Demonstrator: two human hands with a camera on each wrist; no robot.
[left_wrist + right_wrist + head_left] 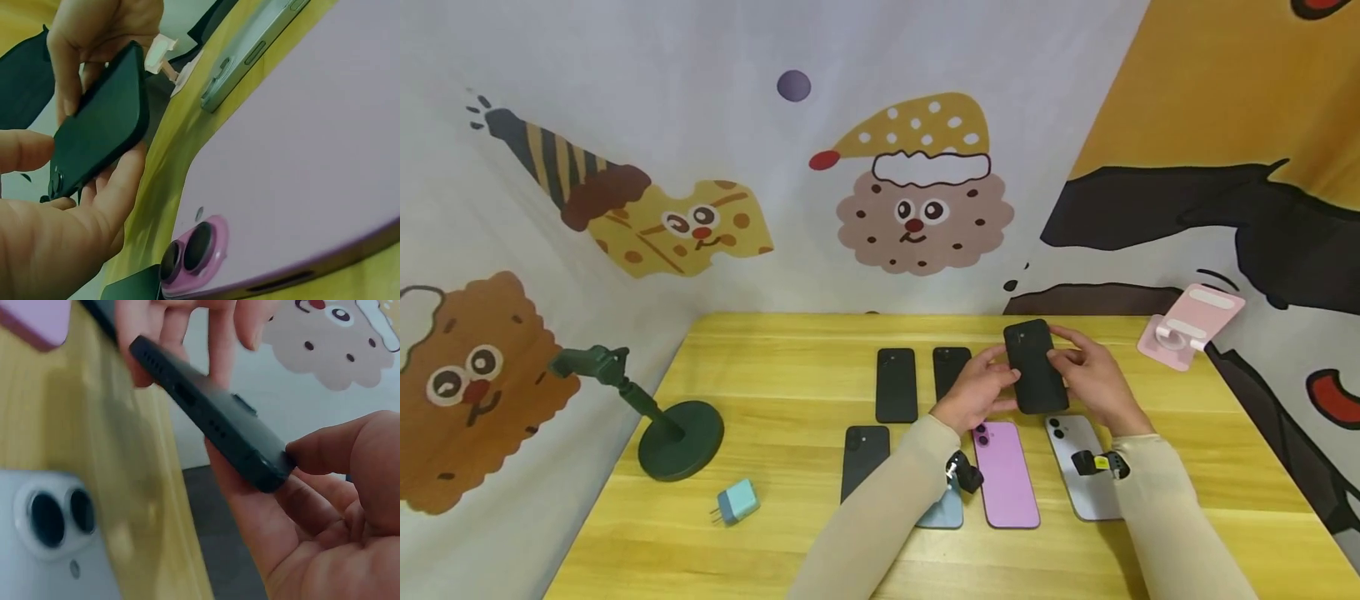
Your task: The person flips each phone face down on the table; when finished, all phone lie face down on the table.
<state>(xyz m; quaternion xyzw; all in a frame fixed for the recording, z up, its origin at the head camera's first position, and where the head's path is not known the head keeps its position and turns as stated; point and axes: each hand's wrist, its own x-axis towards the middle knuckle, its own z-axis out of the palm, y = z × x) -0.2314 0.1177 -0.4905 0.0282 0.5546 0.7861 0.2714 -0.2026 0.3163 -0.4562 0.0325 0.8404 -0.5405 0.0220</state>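
Note:
Both hands hold a black smartphone [1037, 371] over the back right of the table, its back with the camera bump facing up. My left hand [973, 392] is at its left side, fingers reaching beneath it. From the right, my right hand [1093, 379] pinches the edge between thumb and fingers. The right wrist view shows the bottom edge of the black phone [212, 425] with its port. Below the hands lie a pink phone [1006, 475] and a white phone [1082, 467]. A black phone [951, 367] is partly hidden by my left hand.
Two more dark phones [897, 385] [863, 458] and a light blue phone [943, 510], partly covered by the left forearm, lie on the table [790, 500]. A dark green stand [681, 442] and blue charger plug [737, 502] are left; a pink phone stand [1195, 325] is back right.

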